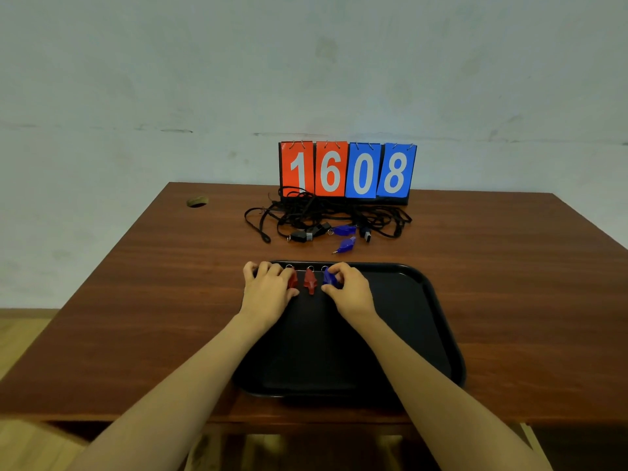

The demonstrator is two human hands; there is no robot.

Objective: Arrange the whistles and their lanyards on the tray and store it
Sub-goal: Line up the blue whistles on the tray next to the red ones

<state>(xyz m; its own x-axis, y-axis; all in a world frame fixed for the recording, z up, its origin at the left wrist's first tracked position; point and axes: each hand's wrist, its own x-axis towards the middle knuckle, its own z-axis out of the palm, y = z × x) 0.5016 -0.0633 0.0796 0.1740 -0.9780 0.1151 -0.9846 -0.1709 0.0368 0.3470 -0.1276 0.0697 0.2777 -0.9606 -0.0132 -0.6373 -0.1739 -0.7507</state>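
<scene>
In the head view, a black tray (424,317) is lying on a brown wooden table (170,283), close to the person's edge, and both bare forearms are reaching across it to its far left corner. The left hand (268,290) is curling over the left red whistle (293,280), fingers bent across its top and thumb tucked against its near side, so it is gripping that whistle inside the tray's far rim. Just to the right, the middle red whistle (310,282) is lying free on the tray floor between the two hands, with nothing touching it. The right hand (350,290) is pinching the blue whistle (329,277) between thumb and bent fingers, next to the middle one. All three whistles are sitting in a row along the tray's far rim, their small metal rings pointing towards that rim.

Beyond the tray's far edge, a tangle of black lanyards (326,212) is sprawling on the table. Two black whistles (300,236) and two loose blue whistles (346,244) are lying at the near fringe of that tangle, apart from the tray. Farther behind them, a flip scoreboard (346,169) is standing upright against the wall, showing 16 in red and 08 in blue. Far off the tray's left corner, a round cable hole (197,201) is showing in the tabletop.
</scene>
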